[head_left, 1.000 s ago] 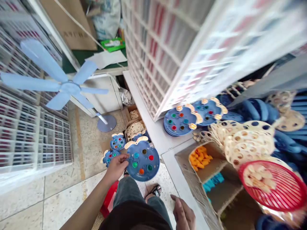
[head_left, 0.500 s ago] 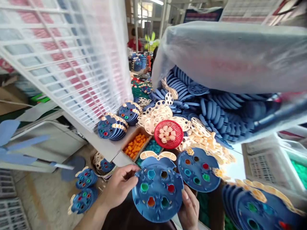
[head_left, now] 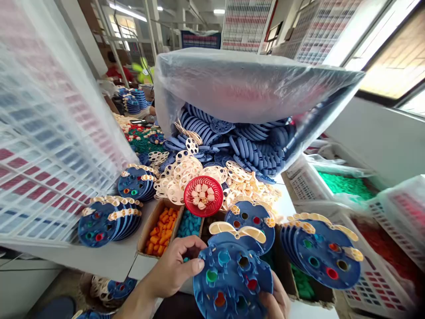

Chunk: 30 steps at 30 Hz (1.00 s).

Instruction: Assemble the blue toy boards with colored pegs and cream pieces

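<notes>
My left hand (head_left: 174,271) grips the left edge of a round blue toy disc (head_left: 232,277) with coloured buttons in its holes and cream ear-shaped pieces at its top. My right hand (head_left: 277,303) holds the same disc from below at its right edge, its fingers curled under. The disc is held low in front of me, just before the white table (head_left: 106,261). Behind it lies another assembled disc (head_left: 250,219), and a leaning stack of such discs (head_left: 320,257) stands to the right.
On the table: a red basket (head_left: 203,195) of cream pieces, a box of orange parts (head_left: 160,231) and teal parts (head_left: 188,223), two stacks of finished discs (head_left: 106,220), cream perforated plates (head_left: 179,175), a plastic-covered heap of blue discs (head_left: 245,150). Crates stand right; a person sits far back.
The view has swung from the floor and fan up to the table. My left hand brought the disc up from the floor stacks, and my right hand has taken hold of its lower edge.
</notes>
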{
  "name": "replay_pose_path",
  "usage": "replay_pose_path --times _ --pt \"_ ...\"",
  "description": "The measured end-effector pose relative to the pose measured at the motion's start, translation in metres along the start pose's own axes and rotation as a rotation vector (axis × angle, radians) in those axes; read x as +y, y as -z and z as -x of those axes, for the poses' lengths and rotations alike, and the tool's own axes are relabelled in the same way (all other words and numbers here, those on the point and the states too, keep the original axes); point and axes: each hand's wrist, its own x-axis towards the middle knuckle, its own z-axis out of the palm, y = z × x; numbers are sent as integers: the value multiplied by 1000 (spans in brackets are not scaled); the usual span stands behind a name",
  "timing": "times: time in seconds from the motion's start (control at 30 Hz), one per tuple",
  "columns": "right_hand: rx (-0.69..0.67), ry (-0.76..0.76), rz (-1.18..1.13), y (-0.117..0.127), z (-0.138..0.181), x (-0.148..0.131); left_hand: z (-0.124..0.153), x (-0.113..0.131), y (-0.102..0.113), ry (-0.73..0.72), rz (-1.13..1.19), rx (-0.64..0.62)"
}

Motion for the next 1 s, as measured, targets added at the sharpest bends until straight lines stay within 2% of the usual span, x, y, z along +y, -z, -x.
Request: replay_pose_path --times 0.17,0.27,0.3,0.37,0.47,0.6,0.8,1.0 --pt "17 -42 -41 -21 6 -15 -5 1 23 17 93 -146" --pt "-7 -98 -57 -31 5 -25 -23 -1 40 12 113 -261" --pt "-18 -107 -50 -33 5 -28 -33 -3 45 -14 44 -269" --pt "-35 -114 -23 -34 5 -32 -60 -7 53 -74 -226 -187" --pt "-29 -110 -11 -30 7 -34 -107 -19 56 -99 -652 70" --pt "12 -95 -21 -16 10 -27 -155 -41 46 -101 -938 260" --pt "91 -29 14 -2 11 -15 -181 -60 36 -86 -1213 322" --pt "108 57 9 -2 10 -16 -187 -63 37 -113 -1299 296"
